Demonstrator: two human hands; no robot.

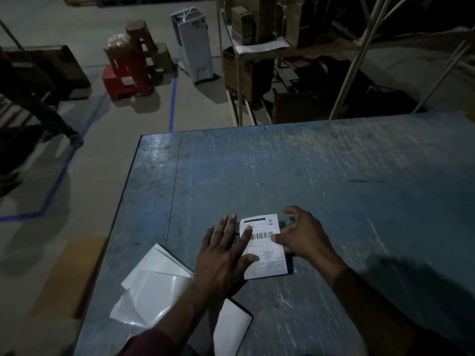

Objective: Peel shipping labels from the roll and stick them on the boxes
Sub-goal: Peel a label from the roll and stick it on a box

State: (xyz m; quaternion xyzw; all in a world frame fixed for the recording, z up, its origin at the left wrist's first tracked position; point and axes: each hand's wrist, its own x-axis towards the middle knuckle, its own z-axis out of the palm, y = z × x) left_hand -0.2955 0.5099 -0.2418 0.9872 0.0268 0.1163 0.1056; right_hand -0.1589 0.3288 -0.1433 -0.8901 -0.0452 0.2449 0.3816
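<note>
A white shipping label (267,249) with a barcode lies on a flat dark box (290,263) on the blue table (308,176). My left hand (223,255) rests flat, fingers spread, pressing on the label's left side. My right hand (300,233) holds the box by its right edge, thumb on the label near the barcode. To the left lie shiny white backing sheets (151,286). A second dark item with a white face (231,327) lies under my left forearm near the table's front edge.
The table's left edge (123,206) drops to a concrete floor with blue tape lines. Red stools (128,70), a white appliance (192,44) and metal shelving with cartons (257,60) stand beyond the table. A flat cardboard piece (69,273) lies on the floor.
</note>
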